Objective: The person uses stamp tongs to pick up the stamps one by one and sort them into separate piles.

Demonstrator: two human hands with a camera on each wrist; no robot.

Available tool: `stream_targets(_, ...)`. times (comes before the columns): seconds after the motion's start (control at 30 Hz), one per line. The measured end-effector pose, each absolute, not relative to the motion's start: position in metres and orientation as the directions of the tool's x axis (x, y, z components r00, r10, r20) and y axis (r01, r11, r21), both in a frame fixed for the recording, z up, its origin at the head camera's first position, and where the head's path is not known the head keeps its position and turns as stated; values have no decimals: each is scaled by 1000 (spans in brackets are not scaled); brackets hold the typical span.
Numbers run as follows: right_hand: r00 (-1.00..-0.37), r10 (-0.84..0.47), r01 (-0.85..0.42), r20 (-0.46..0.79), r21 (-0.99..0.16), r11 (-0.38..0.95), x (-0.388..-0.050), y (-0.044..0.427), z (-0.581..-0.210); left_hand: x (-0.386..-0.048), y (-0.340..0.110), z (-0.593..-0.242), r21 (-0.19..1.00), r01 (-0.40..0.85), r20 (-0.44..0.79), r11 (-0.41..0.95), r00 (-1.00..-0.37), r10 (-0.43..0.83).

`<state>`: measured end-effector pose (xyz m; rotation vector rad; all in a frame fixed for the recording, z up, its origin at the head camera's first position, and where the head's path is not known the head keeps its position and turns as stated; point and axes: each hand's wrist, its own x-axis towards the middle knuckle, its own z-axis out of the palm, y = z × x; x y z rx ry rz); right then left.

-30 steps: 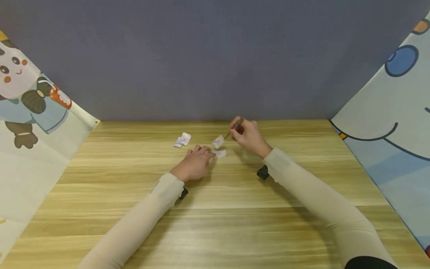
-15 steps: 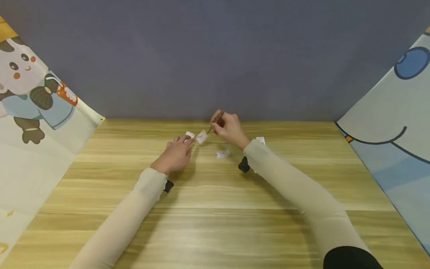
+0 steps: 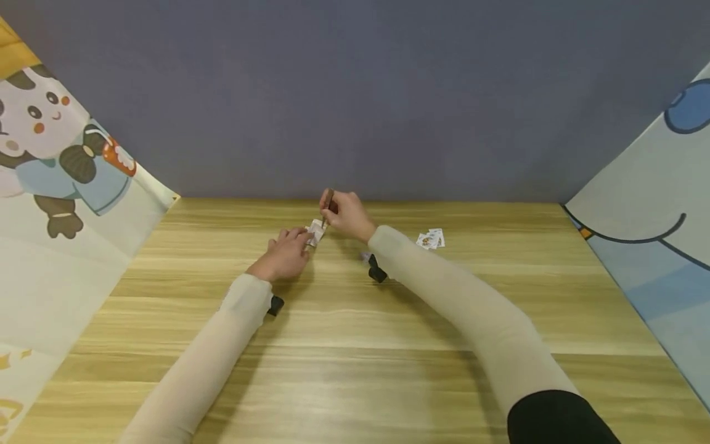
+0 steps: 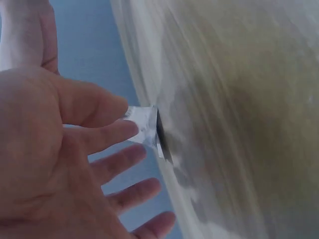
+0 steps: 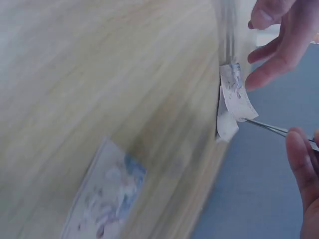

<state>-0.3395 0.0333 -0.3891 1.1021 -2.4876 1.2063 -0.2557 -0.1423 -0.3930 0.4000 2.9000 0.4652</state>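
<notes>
My right hand [image 3: 346, 214] grips slim metal tweezers [image 5: 271, 128]. Their tips meet the edge of a small printed paper piece [image 5: 235, 89] that looks like a stamp. That piece overlaps another pale piece [image 5: 227, 125] beneath it, near the table's far edge. Extended fingers of my left hand [image 3: 281, 254] are beside these papers; in the left wrist view thumb and index finger overlap the edge of a paper piece [image 4: 143, 124]. Whether they press it is unclear. A further printed paper [image 5: 104, 199] lies nearer, partly hidden in the head view by the right wrist's camera.
Several overlapping printed papers [image 3: 431, 238] lie to the right on the wooden table [image 3: 344, 370]. A grey panel [image 3: 355, 105] rises behind the table. Cartoon-printed panels stand at the left [image 3: 100, 259] and right [image 3: 654, 246].
The right hand has moved left with the tweezers, bringing the paper onto the left-hand pieces. The left hand has shifted left to them. The view has turned, showing the papers at right.
</notes>
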Motion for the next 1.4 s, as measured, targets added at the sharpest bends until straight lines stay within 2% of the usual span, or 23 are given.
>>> stream_targets(0.33,-760,-540,-637,363,-582,505,-342,27,-400,-255,-135,-398,255,243,-231,936,-925,303)
stream_targets(0.67,-778,-522,-616,349,-587,525,-342,29,-402,-257,-131,-399,242,239,-229,940,-928,294)
stream_targets(0.87,-763,-507,-637,401,-602,482,-338,41,-400,-257,-133,-399,241,235,-242,942,-925,293)
stream_targets(1.17,-799,-465,-590,382,-646,483,-327,81,-373,-255,-128,-398,258,275,-152,926,-935,320)
stream_targets(1.4,-781,-468,-620,414,-607,497,-313,114,-365,-251,-109,-394,245,370,-113,896,-907,406)
